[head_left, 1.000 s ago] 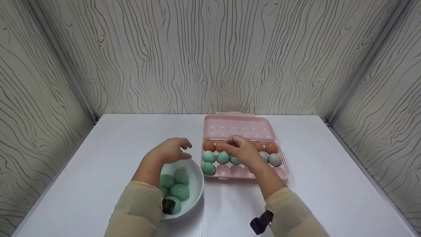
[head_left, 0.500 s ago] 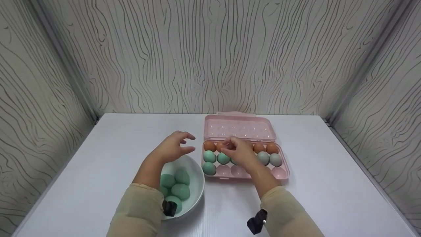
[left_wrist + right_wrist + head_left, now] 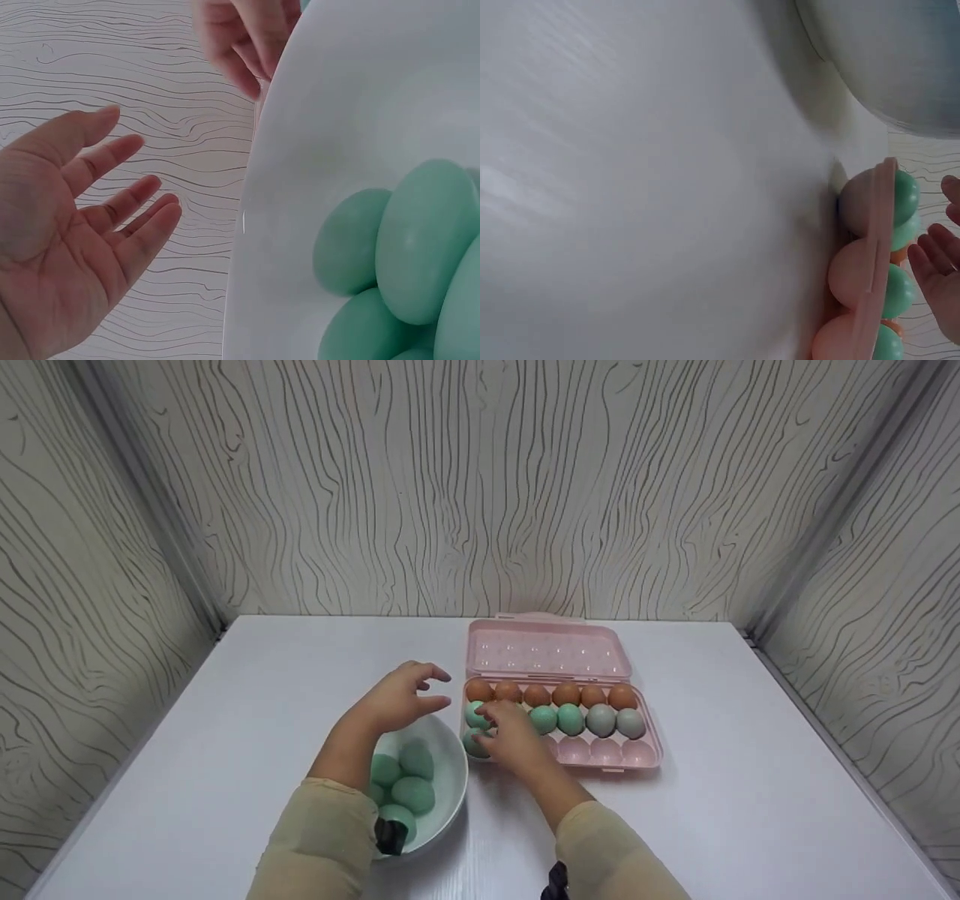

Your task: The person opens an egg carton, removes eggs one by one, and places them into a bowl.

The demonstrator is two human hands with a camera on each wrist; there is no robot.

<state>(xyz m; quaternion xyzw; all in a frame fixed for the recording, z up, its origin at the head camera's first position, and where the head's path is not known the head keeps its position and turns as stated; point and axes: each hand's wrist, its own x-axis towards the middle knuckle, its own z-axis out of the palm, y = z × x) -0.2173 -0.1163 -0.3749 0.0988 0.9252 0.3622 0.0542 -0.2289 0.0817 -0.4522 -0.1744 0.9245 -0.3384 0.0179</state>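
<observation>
My left hand (image 3: 397,701) hovers over the far rim of a white bowl (image 3: 450,780), fingers and thumb apart with nothing between them. The left wrist view shows its palm and loosely bent fingers (image 3: 150,240) beside the bowl. Several green eggs (image 3: 414,795) lie in the bowl. At the left end of a pink egg carton (image 3: 630,752), my right hand (image 3: 517,739) reaches over the eggs with thumb and fingers parted. Its fingertips are right at the green egg (image 3: 474,744) in the front row's left cup. My right hand hides part of the middle and front rows.
Brown eggs (image 3: 566,694) fill the carton's back row. The middle row holds green eggs (image 3: 571,720) and two pale grey eggs (image 3: 601,721). Several front cups to the right are bare. The open lid (image 3: 547,649) leans back on the white table (image 3: 750,780), near the patterned wall (image 3: 480,495).
My right hand has moved left and nearer, from over the carton's middle to its left end, and its fingers have spread. My left hand has shifted slightly right.
</observation>
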